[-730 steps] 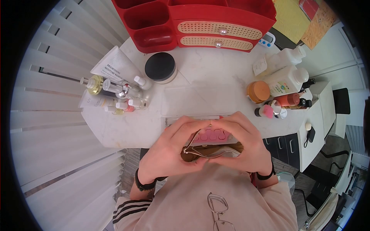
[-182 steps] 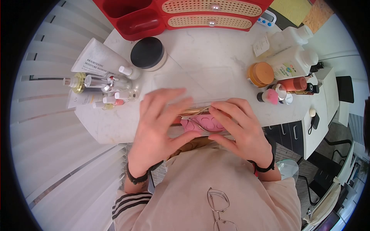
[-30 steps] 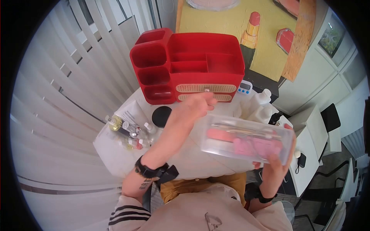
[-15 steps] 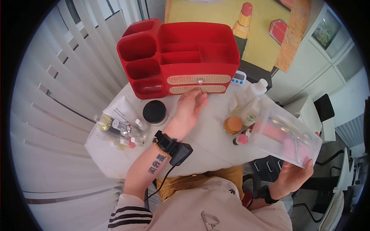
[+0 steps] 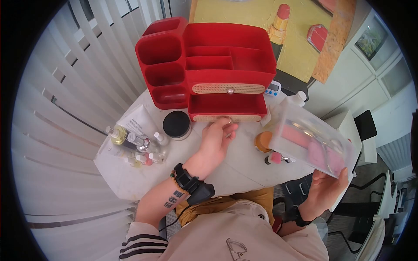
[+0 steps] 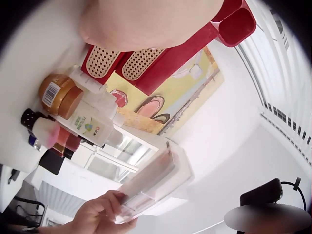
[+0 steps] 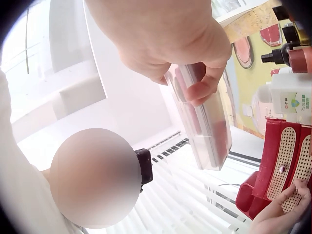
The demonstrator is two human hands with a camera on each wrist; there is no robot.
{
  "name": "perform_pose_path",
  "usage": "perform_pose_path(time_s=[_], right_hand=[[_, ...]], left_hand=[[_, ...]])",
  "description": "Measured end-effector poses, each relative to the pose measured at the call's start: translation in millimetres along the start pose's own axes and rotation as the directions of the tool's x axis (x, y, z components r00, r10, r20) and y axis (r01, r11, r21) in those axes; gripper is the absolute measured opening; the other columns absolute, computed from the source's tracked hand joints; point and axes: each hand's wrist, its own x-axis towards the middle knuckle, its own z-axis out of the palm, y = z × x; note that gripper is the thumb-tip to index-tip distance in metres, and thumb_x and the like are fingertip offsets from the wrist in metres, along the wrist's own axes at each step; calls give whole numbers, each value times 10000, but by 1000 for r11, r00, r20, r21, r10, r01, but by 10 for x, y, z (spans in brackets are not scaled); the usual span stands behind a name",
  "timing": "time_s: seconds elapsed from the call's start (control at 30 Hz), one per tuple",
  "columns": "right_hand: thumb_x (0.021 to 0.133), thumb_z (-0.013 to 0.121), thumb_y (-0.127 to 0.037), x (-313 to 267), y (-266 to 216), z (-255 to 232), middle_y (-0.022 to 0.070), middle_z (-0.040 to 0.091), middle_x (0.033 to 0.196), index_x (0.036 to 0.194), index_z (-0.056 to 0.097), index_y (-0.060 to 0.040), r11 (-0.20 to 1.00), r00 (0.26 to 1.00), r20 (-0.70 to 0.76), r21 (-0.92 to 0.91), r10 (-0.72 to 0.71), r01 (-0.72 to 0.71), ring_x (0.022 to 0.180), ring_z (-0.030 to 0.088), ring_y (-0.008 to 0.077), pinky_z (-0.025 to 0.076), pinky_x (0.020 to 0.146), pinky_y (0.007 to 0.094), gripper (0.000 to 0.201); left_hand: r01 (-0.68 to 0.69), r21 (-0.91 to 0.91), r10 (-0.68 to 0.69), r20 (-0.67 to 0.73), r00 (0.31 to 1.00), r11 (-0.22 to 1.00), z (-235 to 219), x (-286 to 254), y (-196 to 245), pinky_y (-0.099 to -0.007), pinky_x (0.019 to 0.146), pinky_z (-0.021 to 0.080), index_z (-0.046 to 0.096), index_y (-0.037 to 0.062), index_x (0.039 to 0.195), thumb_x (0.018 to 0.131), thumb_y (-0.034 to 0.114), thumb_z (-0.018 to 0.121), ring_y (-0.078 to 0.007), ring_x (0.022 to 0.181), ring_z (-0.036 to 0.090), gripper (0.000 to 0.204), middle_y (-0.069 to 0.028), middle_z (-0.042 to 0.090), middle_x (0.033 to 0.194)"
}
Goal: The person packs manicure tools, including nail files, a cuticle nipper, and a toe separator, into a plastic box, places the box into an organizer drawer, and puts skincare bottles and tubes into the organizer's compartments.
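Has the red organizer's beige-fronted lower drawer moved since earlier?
Yes: the lower drawer has slid out from under the closed upper drawer, toward the person.

1. We read "75%" on the white plastic bottle [image 7: 290, 92].
2. We see a barcode on the squat orange jar [image 6: 61, 96].
3. White squeeze tube [image 5: 137, 125]: "BRIGHTENING", faint to us.
4. Left forearm [image 5: 172, 200]: dark inked characters we cannot decipher.

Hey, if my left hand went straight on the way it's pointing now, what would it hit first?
Most likely the lower drawer front of the red organizer. Your left hand is right at its middle, though the exact contact is hard to judge.
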Motion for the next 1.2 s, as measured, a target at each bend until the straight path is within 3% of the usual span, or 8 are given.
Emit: perform_pose_path(time_s=[0.17, 0.23, 0.33, 0.47, 0.6, 0.67, 0.87, 1.2], right_hand=[[982, 579, -372, 166, 141, 189, 183, 624, 1201, 1519, 292, 14, 973, 956, 213, -152, 204, -174, 662, 665, 216, 508, 494, 267, 720], [1000, 580, -300, 194, 246, 446, 190, 614, 1205, 1512, 283, -19, 933, 872, 341, -210, 351, -293, 680, 671, 242, 520, 510, 285, 656], [1018, 570, -211, 229, 441, 810, 197, 611, 1179, 1491, 253, -79, 900, 810, 393, -186, 436, -394, 692, 676, 254, 530, 525, 293, 584], [1031, 529, -191, 283, 734, 1035, 192, 624, 1114, 1416, 248, -134, 871, 776, 396, -210, 491, -444, 666, 678, 264, 571, 557, 300, 480], [1035, 538, -210, 296, 898, 1085, 203, 626, 1114, 1413, 248, -128, 835, 745, 380, -204, 548, -510, 683, 686, 276, 575, 565, 301, 483], [1035, 552, -233, 304, 953, 1087, 212, 628, 1114, 1404, 243, -119, 815, 723, 381, -201, 576, -543, 705, 698, 287, 588, 573, 313, 495], [1025, 581, -266, 339, 1059, 1094, 225, 623, 1100, 1342, 249, -101, 789, 703, 362, -211, 612, -578, 746, 713, 293, 605, 613, 338, 488], [1050, 520, -296, 341, 1014, 1038, 239, 609, 1154, 1426, 198, -109, 787, 714, 334, -211, 615, -580, 756, 713, 309, 612, 626, 347, 529]], left_hand=[[1, -1, -1, 62, 998, 1000, -159, 115, -108, -315, 765, 502, 597, 45, 1057, 931, 103, 625, -179, 900, 642, 141, -60, 640, 1002], [-76, -68, 90, 222, 971, 995, -181, 54, -155, -317, 776, 510, 604, 50, 1073, 947, 117, 617, -160, 889, 641, 143, -43, 653, 1030], [-109, -5, 108, 195, 975, 994, -154, -47, -170, -354, 833, 523, 608, 91, 1156, 997, 209, 582, -155, 917, 642, 200, -27, 662, 1076], [27, 116, -38, 91, 995, 993, -122, -60, -105, -366, 852, 503, 564, 123, 1247, 1047, 316, 512, -146, 970, 628, 282, -21, 640, 1116], [23, 181, -39, 85, 996, 983, -70, -76, -84, -350, 777, 556, 524, 93, 1245, 1051, 229, 468, -149, 896, 648, 244, -55, 623, 1129], [25, 163, -31, 33, 999, 986, 10, -169, -32, -378, 872, 488, 558, 91, 1246, 1036, 288, 481, -169, 1015, 619, 298, -70, 628, 1128], [32, 134, -29, -23, 999, 990, 26, -180, -41, -388, 854, 486, 556, 70, 1206, 972, 216, 535, -200, 987, 621, 277, -80, 629, 1122], [41, 139, -47, 43, 998, 989, 13, -212, -42, -368, 796, 478, 554, 74, 1167, 941, 185, 547, -196, 909, 626, 251, -73, 625, 1067]])
